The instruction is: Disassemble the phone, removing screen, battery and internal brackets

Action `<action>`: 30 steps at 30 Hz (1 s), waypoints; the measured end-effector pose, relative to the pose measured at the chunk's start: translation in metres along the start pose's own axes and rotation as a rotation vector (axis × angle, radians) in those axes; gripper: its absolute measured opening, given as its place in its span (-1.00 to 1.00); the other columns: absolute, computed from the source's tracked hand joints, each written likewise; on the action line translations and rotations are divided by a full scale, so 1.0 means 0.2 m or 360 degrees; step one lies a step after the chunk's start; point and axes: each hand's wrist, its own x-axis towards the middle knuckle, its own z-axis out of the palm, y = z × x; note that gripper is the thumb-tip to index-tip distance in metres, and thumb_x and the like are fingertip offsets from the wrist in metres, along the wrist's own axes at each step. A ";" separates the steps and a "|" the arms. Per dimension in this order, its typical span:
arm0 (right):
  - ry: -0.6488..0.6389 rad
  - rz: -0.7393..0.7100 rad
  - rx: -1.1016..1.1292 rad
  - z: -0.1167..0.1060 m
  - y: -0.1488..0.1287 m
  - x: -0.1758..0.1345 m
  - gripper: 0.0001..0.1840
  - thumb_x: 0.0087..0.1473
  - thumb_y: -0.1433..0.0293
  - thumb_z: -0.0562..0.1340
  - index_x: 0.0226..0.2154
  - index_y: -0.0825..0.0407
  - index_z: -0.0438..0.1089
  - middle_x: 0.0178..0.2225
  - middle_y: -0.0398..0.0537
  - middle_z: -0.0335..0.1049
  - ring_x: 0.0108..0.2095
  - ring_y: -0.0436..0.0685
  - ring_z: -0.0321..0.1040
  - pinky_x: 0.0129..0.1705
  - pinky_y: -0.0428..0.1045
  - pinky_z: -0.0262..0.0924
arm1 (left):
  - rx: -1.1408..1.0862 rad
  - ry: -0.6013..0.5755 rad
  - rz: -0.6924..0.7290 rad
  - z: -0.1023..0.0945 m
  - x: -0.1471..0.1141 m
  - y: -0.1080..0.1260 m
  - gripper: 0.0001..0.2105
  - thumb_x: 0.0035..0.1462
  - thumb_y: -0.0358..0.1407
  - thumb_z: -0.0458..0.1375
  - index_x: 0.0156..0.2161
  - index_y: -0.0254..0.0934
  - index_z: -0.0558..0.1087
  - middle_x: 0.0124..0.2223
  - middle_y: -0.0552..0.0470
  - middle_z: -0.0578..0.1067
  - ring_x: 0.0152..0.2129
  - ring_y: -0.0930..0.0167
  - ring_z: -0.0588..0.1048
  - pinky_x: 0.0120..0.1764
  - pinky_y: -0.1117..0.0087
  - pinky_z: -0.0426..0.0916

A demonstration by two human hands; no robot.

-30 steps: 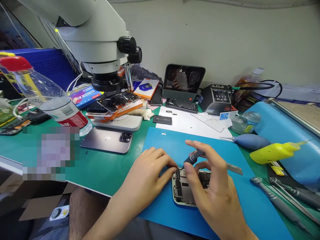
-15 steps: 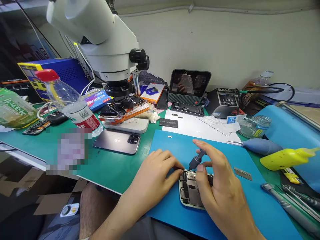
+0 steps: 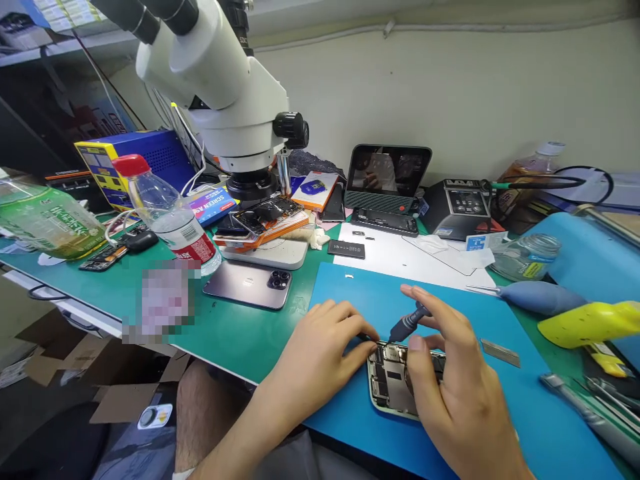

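An opened phone (image 3: pixel 399 385) with its inner parts bare lies on the blue mat (image 3: pixel 345 437). My left hand (image 3: pixel 323 357) is closed at the phone's upper left corner, thumb and forefinger pinching its edge. In my right hand (image 3: pixel 463 383) is a dark screwdriver (image 3: pixel 406 325), held tilted between the fingers with its tip down at the phone's top edge, near a silver metal part. The fingers of that hand cover the phone's right side. Whether the tip sits in a screw is too small to tell.
A microscope (image 3: pixel 240 100) stands at the back left. A closed phone (image 3: pixel 250 283) and a red-capped bottle (image 3: pixel 183 230) lie and stand left of the mat. A loose battery (image 3: pixel 347 249) is behind it. To the right are a blue air blower (image 3: pixel 533 297), a yellow bottle (image 3: pixel 585 325) and tweezers.
The camera has turned a little left, so everything sits farther right in view. The screwdriver leans over slightly more; both hands keep their places at the phone.
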 end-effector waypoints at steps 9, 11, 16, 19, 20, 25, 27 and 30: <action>0.0040 0.0292 0.0348 0.00 0.01 -0.04 -0.38 0.54 0.34 0.23 0.51 -0.21 0.12 0.00 -0.06 0.65 -0.07 0.10 0.70 -0.06 0.01 0.65 | 0.0018 -0.0058 -0.0010 0.02 0.01 0.01 -0.91 0.46 -0.41 0.32 -0.08 -0.14 0.62 -0.06 0.11 0.68 -0.12 0.26 0.60 -0.03 0.22 0.41; 0.0053 0.0346 0.0447 0.00 0.00 -0.04 -0.39 0.54 0.34 0.23 0.50 -0.24 0.12 0.01 -0.08 0.63 -0.13 0.06 0.70 -0.13 -0.03 0.66 | 0.0003 -0.0069 0.0015 0.02 0.01 0.00 -0.92 0.47 -0.40 0.32 -0.07 -0.14 0.62 -0.07 0.11 0.68 -0.13 0.26 0.60 -0.04 0.23 0.41; 0.0057 0.0345 0.0529 0.01 0.00 -0.06 -0.38 0.52 0.38 0.25 0.49 -0.26 0.14 0.03 -0.08 0.61 -0.09 0.06 0.69 -0.11 -0.02 0.68 | -0.0041 -0.0071 0.0031 0.02 0.00 -0.02 -0.91 0.48 -0.40 0.30 -0.13 -0.16 0.58 -0.09 0.11 0.66 -0.15 0.27 0.57 -0.06 0.25 0.40; 0.0096 0.0327 0.0458 0.01 0.00 -0.07 -0.34 0.52 0.40 0.25 0.52 -0.27 0.11 0.09 -0.04 0.60 -0.01 0.09 0.68 -0.10 -0.02 0.67 | -0.0098 -0.0082 -0.0011 0.01 -0.02 -0.02 -0.89 0.50 -0.40 0.28 -0.14 -0.16 0.56 -0.11 0.12 0.66 -0.15 0.28 0.55 -0.08 0.25 0.37; 0.0084 0.0308 0.0431 0.01 0.00 -0.07 -0.32 0.52 0.41 0.25 0.53 -0.27 0.10 0.14 -0.01 0.59 0.02 0.10 0.67 -0.09 -0.02 0.66 | -0.0123 -0.0082 -0.0019 0.01 -0.03 -0.02 -0.89 0.50 -0.40 0.27 -0.13 -0.16 0.56 -0.10 0.12 0.66 -0.15 0.28 0.55 -0.07 0.25 0.36; -0.0016 0.0207 0.0391 0.00 0.00 -0.08 -0.30 0.53 0.44 0.21 0.55 -0.29 0.05 0.35 0.04 0.50 0.14 0.13 0.65 0.00 0.01 0.65 | -0.0156 -0.0085 -0.0012 0.01 -0.04 -0.03 -0.88 0.52 -0.41 0.25 -0.13 -0.17 0.54 -0.09 0.12 0.65 -0.13 0.28 0.53 -0.05 0.24 0.34; -0.0037 0.0194 0.0393 0.00 0.00 -0.08 -0.31 0.54 0.43 0.20 0.55 -0.29 0.05 0.34 0.04 0.50 0.13 0.14 0.66 0.00 0.03 0.65 | -0.0157 -0.0076 0.0004 0.02 -0.04 -0.03 -0.88 0.52 -0.42 0.25 -0.13 -0.17 0.53 -0.08 0.13 0.65 -0.13 0.28 0.52 -0.05 0.23 0.34; -0.0054 0.0181 0.0380 0.00 0.01 -0.08 -0.32 0.54 0.42 0.21 0.55 -0.28 0.06 0.27 0.02 0.56 0.06 0.14 0.68 -0.02 0.04 0.65 | -0.0170 -0.0059 0.0016 0.02 -0.03 -0.03 -0.88 0.51 -0.42 0.26 -0.13 -0.16 0.53 -0.08 0.13 0.65 -0.13 0.27 0.52 -0.04 0.23 0.34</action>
